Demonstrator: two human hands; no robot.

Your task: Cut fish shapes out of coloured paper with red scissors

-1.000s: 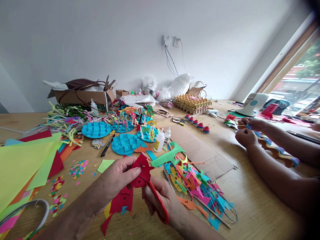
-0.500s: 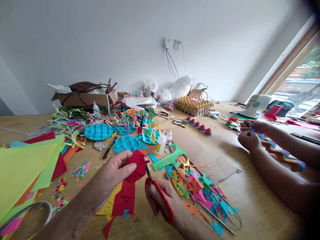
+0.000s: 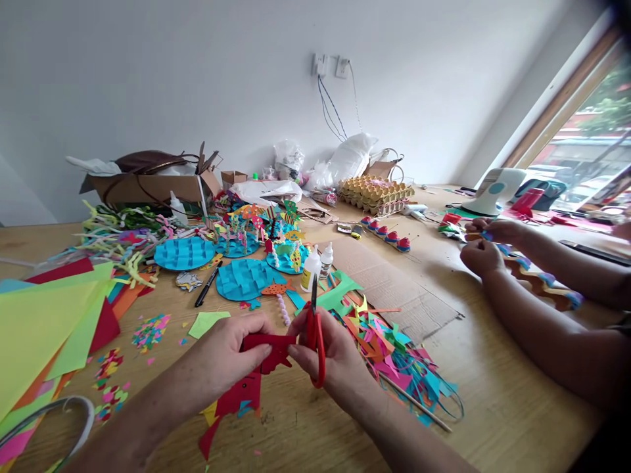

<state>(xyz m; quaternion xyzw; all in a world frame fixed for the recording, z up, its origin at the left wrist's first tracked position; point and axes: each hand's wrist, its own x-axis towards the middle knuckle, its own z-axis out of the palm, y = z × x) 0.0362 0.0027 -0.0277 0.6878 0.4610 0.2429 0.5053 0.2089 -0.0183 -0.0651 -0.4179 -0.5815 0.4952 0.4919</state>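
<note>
A wooden table (image 3: 286, 437) crowded with craft supplies. At the back left, a cardboard box (image 3: 187, 192) holds a brown bag (image 3: 148, 161) and something white; anything deeper is hidden. To its right are stacked egg trays (image 3: 374, 196), with a pink patch on top, too indistinct to name. At the right edge, another person's hands (image 3: 480, 256) work at a painted strip (image 3: 537, 281). In front, the wearer's left hand (image 3: 241, 345) is closed, thumb over fingers, on a piece of red paper (image 3: 277, 355) held above the table. The right hand (image 3: 328, 345) curls around red scissors (image 3: 321, 355), blades pointing up, its fingertips pinching the paper's right end. The step appears to be adjusting the piece between cuts; another cut would call for freeing those fingertips and lowering the blades to the edge. Beyond, two squeeze bottles (image 3: 310, 270) stand upright, fill level unclear.
</note>
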